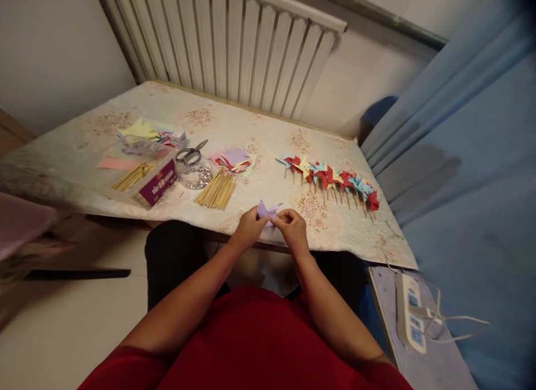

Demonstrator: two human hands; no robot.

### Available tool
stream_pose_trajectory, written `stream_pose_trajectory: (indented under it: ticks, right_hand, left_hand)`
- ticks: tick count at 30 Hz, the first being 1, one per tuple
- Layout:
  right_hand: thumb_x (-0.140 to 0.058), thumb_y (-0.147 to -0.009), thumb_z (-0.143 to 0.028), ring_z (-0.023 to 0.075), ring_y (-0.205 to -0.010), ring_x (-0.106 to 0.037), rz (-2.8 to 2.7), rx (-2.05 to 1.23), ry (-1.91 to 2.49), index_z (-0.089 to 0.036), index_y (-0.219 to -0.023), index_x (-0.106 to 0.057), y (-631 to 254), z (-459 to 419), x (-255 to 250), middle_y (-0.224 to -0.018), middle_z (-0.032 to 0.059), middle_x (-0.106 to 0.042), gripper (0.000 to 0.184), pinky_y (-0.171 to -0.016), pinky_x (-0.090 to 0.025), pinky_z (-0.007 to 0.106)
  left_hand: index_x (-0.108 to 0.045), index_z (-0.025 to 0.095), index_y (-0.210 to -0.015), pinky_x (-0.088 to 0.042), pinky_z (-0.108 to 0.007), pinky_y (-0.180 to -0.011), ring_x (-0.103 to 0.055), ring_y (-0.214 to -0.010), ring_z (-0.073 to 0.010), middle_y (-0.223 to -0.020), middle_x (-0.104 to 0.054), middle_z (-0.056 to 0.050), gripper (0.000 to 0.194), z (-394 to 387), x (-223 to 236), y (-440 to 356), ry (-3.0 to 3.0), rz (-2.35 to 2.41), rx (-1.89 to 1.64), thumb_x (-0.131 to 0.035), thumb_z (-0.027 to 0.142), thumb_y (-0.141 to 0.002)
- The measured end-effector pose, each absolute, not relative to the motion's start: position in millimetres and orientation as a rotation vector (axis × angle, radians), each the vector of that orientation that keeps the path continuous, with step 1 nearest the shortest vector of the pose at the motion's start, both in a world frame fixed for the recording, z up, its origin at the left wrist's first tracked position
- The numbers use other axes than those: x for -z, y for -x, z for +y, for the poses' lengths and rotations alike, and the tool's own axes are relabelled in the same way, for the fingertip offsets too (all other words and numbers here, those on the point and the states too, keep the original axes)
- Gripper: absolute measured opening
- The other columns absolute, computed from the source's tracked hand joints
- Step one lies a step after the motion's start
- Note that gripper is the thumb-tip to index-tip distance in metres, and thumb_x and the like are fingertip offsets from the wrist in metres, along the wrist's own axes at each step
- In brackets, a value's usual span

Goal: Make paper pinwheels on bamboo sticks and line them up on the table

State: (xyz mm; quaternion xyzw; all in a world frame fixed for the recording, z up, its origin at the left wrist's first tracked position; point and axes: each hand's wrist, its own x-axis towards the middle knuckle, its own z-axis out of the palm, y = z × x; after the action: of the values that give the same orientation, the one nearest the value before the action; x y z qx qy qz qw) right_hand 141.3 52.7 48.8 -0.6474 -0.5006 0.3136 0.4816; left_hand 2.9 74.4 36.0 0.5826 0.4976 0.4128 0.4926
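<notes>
Near the table's front edge, a purple paper pinwheel (268,210) with folded blades is pinched between both hands. My left hand (250,227) is closed on its left side, thumb and fingers together. My right hand (293,228) pinches its right side; any small part under those fingertips is hidden. Left of the hands lies a bundle of thin wooden sticks (216,191). Behind the sticks are stacked coloured paper pieces (234,157), purple on top. To the right, several finished pinwheels (326,176) in red, yellow and light blue lie in a row on their sticks.
A round clear container (196,176) of small shiny pieces sits left of the sticks, with scissors (191,153) on it. Further left is a clear plastic box (156,184) with more sticks. A power strip (411,314) lies on a low surface at right, beside a blue curtain (473,172).
</notes>
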Motion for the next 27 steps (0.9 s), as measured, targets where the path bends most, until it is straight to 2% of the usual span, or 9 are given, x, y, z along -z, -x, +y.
stream_pose_trajectory:
  ticks: [5,7,10,14,20,27]
  right_hand:
    - [-0.079,-0.051,-0.034,0.0134,-0.064,-0.052,-1.011,-0.948,1.475,-0.019,-0.085,-0.062,-141.2,53.8,-44.0,-0.072,-0.0015,-0.06,0.041,-0.06,-0.044,0.026]
    - [-0.078,-0.053,-0.034,0.0126,-0.063,-0.051,-0.959,-1.098,1.379,-0.018,-0.087,-0.064,-140.2,53.5,-43.8,-0.074,-0.0003,-0.062,0.04,-0.057,-0.042,0.025]
    - [-0.076,-0.058,-0.034,0.01,-0.055,-0.046,-0.957,-1.252,1.267,-0.017,-0.079,-0.067,-139.3,52.4,-44.4,-0.066,-0.0009,-0.06,0.029,-0.05,-0.034,0.023]
    - [-0.075,-0.058,-0.033,0.0077,-0.049,-0.038,-0.953,-1.262,1.255,-0.017,-0.067,-0.065,-138.7,51.3,-45.7,-0.055,-0.0041,-0.053,0.021,-0.046,-0.025,0.023]
    - [-0.075,-0.06,-0.032,0.0071,-0.047,-0.035,-0.961,-1.275,1.221,-0.018,-0.059,-0.058,-139.4,51.7,-44.5,-0.052,-0.006,-0.048,0.022,-0.046,-0.023,0.023]
    - [-0.075,-0.059,-0.036,0.0071,-0.046,-0.034,-0.979,-1.28,1.274,-0.019,-0.059,-0.056,-139.6,51.9,-47.5,-0.051,-0.0063,-0.048,0.026,-0.045,-0.022,0.023]
  left_hand:
    - [-0.064,0.013,-0.09,-0.043,-0.027,-0.069,-0.053,-0.071,-0.0143,-0.076,-0.062,0.0,0.025,76.8,-32.7,-3.7,-1.359,1.126,-1.016,-0.056,0.031,-0.075]
    - [-0.064,0.013,-0.092,-0.043,-0.027,-0.07,-0.053,-0.072,-0.0145,-0.078,-0.063,0.0,0.026,76.4,-33.8,-3.9,-1.34,1.099,-1.022,-0.057,0.03,-0.074]
    - [-0.064,0.012,-0.091,-0.044,-0.027,-0.072,-0.054,-0.073,-0.0146,-0.078,-0.063,-0.001,0.026,74.7,-36.8,-3.7,-1.326,1.096,-1.023,-0.057,0.029,-0.074]
    - [-0.065,0.012,-0.091,-0.044,-0.028,-0.073,-0.055,-0.073,-0.0148,-0.078,-0.063,-0.001,0.025,73.0,-38.1,-3.4,-1.325,1.116,-1.027,-0.058,0.029,-0.074]
    - [-0.064,0.013,-0.094,-0.044,-0.027,-0.07,-0.055,-0.072,-0.0144,-0.079,-0.063,0.0,0.026,73.5,-36.0,-4.8,-1.287,1.101,-1.075,-0.06,0.028,-0.073]
    - [-0.064,0.013,-0.095,-0.046,-0.028,-0.073,-0.057,-0.074,-0.0154,-0.081,-0.065,-0.002,0.027,75.0,-33.7,-4.6,-1.26,1.079,-1.068,-0.061,0.028,-0.072]
